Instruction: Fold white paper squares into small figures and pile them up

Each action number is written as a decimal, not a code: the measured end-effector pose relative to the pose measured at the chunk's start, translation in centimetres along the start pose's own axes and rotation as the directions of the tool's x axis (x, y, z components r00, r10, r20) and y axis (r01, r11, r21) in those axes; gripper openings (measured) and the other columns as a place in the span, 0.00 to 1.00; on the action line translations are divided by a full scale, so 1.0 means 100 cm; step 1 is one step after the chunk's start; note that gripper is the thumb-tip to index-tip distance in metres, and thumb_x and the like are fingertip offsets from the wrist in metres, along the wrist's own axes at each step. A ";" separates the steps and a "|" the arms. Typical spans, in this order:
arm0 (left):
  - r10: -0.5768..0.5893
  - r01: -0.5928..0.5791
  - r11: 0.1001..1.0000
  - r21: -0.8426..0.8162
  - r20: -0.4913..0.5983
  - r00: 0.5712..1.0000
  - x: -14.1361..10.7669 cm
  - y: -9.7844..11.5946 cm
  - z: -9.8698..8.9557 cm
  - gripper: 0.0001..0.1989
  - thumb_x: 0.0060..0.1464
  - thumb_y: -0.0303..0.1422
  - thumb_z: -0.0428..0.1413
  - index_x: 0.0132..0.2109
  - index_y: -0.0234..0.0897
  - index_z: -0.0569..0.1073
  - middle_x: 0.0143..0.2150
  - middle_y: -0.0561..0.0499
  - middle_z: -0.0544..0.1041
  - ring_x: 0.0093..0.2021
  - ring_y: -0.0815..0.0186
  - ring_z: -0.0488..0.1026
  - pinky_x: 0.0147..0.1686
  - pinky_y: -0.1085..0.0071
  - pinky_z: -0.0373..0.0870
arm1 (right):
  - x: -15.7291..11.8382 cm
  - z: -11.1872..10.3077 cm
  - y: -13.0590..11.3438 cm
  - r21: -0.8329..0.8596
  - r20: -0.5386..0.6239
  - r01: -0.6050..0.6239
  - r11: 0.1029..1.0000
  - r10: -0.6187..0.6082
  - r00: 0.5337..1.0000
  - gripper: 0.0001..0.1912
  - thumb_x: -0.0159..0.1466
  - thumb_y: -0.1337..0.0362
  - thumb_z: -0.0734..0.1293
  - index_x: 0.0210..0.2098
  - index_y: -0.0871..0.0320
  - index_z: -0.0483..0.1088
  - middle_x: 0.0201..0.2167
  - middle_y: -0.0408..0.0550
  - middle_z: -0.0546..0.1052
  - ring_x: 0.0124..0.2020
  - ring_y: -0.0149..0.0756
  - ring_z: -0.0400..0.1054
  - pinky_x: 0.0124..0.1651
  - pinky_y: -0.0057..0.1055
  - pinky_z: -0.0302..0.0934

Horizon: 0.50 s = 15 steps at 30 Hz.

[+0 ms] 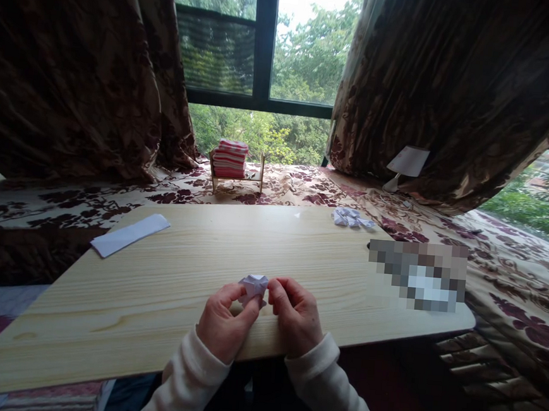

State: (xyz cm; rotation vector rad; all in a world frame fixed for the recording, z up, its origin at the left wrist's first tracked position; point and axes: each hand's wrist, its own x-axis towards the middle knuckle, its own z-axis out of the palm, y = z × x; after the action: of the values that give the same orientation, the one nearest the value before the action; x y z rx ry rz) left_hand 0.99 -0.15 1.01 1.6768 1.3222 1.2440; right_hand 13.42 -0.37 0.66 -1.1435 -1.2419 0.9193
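Note:
A small piece of white folded paper (253, 285) with several creased points is held up just above the near edge of the table. My left hand (225, 321) grips it from the left and below, the thumb pressed against its lower part. At its right edge, my right hand (297, 316) has thumb and forefinger pinched together on the paper, the other fingers curled in. The fingers hide part of the paper's underside.
The pale wooden table (195, 250) bears a stack of white paper strips (130, 235) at left and a pile of folded paper pieces (349, 218) at the far right. A blurred-out object (421, 277) lies nearer. Behind stand a small rack of striped cloths (230, 159) and a white lamp (408, 161).

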 end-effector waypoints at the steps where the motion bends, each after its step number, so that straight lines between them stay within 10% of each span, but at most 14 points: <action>1: 0.010 -0.010 1.000 0.025 0.001 1.000 0.000 0.001 0.000 0.07 0.45 0.33 0.56 0.28 0.35 0.76 0.28 0.49 0.76 0.32 0.62 0.72 0.36 0.69 0.68 | 0.000 0.000 -0.001 -0.001 0.007 0.001 1.000 -0.001 1.000 0.13 0.58 0.57 0.62 0.26 0.61 0.69 0.19 0.41 0.68 0.21 0.27 0.59 0.24 0.24 0.54; 15: 0.006 -0.008 1.000 0.018 0.091 0.996 0.001 0.009 -0.002 0.10 0.48 0.33 0.52 0.25 0.35 0.74 0.27 0.48 0.76 0.34 0.61 0.72 0.37 0.67 0.67 | -0.006 -0.002 0.001 -0.037 -0.070 0.175 0.984 -0.177 0.982 0.09 0.59 0.65 0.61 0.38 0.58 0.69 0.27 0.44 0.71 0.24 0.29 0.63 0.26 0.26 0.59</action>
State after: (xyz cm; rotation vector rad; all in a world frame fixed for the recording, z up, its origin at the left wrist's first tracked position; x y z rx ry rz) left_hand 1.13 -0.31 1.91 1.7310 1.2774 1.1489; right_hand 13.50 -0.98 0.39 -1.0629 -1.2789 0.7223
